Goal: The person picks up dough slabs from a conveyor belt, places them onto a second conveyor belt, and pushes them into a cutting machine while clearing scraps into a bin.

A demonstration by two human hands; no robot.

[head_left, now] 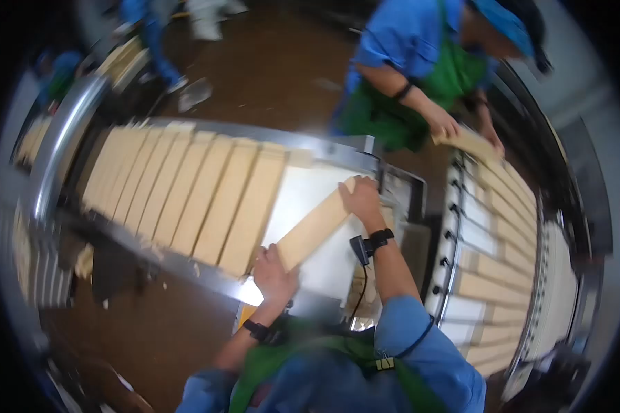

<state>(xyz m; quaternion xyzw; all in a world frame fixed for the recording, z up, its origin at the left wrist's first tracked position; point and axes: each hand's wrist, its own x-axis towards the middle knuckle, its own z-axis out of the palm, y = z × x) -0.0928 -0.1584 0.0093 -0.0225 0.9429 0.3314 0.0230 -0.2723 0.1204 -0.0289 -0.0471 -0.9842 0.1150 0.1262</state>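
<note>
A flat, pale tan strip (315, 230) lies at a slant over the white conveyor belt (327, 265), with a hand at each end. My left hand (275, 275) is closed on its near left end. At the far right end, my right hand (362, 198) grips the strip with the fingers over its edge. Left of it, a row of similar strips (207, 189) lies side by side across the belt. The nearest strip of that row (255, 210) is close beside my left hand.
Across from me a person in a green apron (420, 76) holds another strip (472, 142) over a second conveyor (492, 275) carrying several strips. A metal roller (69, 144) stands at the far left. Broken pieces lie along the metal conveyor edge (179, 265).
</note>
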